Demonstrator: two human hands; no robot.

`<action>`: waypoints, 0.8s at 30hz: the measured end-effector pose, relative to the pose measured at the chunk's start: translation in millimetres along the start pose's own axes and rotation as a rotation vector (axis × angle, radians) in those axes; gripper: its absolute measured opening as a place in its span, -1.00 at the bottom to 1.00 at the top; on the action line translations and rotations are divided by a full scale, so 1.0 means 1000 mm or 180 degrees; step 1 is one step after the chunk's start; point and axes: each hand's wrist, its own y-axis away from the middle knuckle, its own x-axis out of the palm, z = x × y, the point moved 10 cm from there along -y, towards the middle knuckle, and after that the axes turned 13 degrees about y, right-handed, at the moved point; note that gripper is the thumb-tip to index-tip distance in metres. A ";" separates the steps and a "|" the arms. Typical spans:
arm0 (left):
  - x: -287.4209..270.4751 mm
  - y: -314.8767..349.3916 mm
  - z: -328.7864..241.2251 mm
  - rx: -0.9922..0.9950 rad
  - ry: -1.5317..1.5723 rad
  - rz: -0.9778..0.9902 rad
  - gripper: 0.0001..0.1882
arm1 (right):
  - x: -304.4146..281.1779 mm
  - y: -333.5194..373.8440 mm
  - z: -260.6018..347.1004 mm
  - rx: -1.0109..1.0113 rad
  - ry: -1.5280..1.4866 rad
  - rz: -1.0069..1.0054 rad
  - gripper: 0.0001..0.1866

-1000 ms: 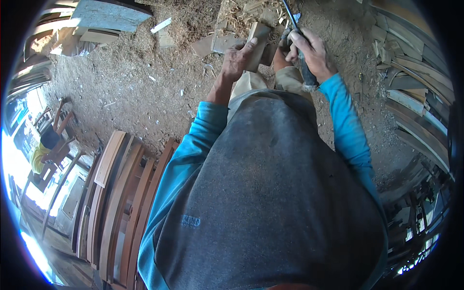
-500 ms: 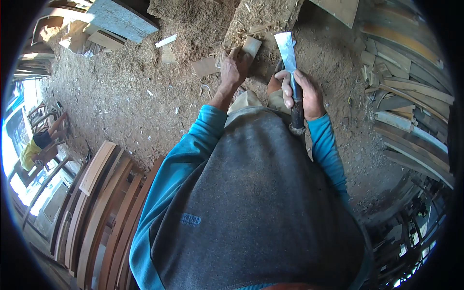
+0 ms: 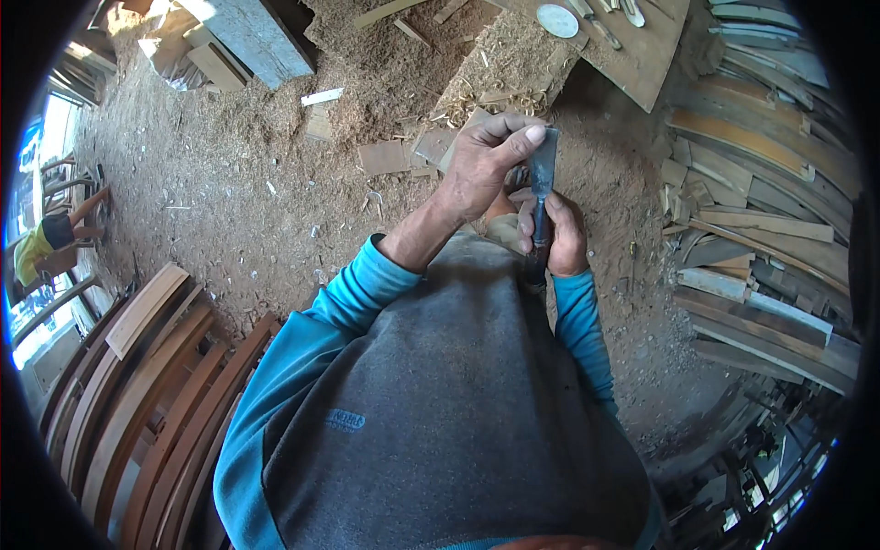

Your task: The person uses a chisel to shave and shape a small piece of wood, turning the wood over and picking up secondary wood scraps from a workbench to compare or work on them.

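Observation:
My right hand (image 3: 561, 240) is wrapped around the dark handle of a chisel (image 3: 541, 174) and holds it upright in front of my chest. The flat grey blade points away from me. My left hand (image 3: 484, 165) is curled beside the blade, with its thumb pressed across the blade near the tip. Both sleeves are turquoise and I wear a grey vest. Just past my hands, small flat wood offcuts (image 3: 383, 158) lie on the ground.
Sawdust and shavings (image 3: 229, 183) cover the ground. Curved wooden slats (image 3: 147, 385) are stacked at the lower left, and planks (image 3: 761, 229) are piled on the right. A board (image 3: 642, 55) at the top holds tools and a round disc. A person in yellow (image 3: 41, 243) is at the far left.
The wood piece that my left hand held is gone from it. Both hands have come closer to my chest, and the left thumb now lies on the chisel blade.

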 end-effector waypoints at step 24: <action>0.029 0.028 0.038 -0.1406 0.1346 0.0491 -0.61 | -0.011 0.023 0.007 -0.0592 0.0891 -0.0290 -0.57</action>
